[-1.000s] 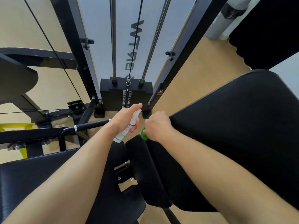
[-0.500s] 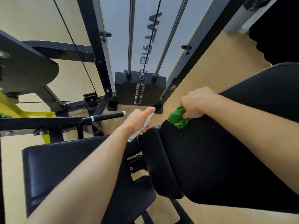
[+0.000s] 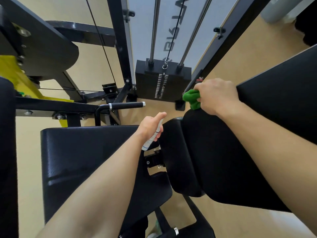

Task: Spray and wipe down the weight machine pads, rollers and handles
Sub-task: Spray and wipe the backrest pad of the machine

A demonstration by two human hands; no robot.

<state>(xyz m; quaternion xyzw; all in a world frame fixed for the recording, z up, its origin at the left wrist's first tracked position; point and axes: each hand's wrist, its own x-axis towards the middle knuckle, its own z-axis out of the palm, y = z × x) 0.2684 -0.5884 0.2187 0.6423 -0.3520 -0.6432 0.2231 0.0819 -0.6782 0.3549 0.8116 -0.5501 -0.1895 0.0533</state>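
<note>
At the top edge of the large black padded backrest [image 3: 240, 160], the right hand [image 3: 216, 97] bunches a crumpled green cloth [image 3: 191, 98] in curled fingers, pressing it against the pad. The left hand [image 3: 151, 127] wraps a slim white spray bottle [image 3: 152, 138], forefinger extended over its top, above the black seat pad [image 3: 89, 160].

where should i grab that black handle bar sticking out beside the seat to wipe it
Wrap the black handle bar around its straight section between the silver ring and the capped free end, coming from above or from that open end. It lies level and juts clear over the floor, so fingers can close right round; its other end bends down into the frame.
</note>
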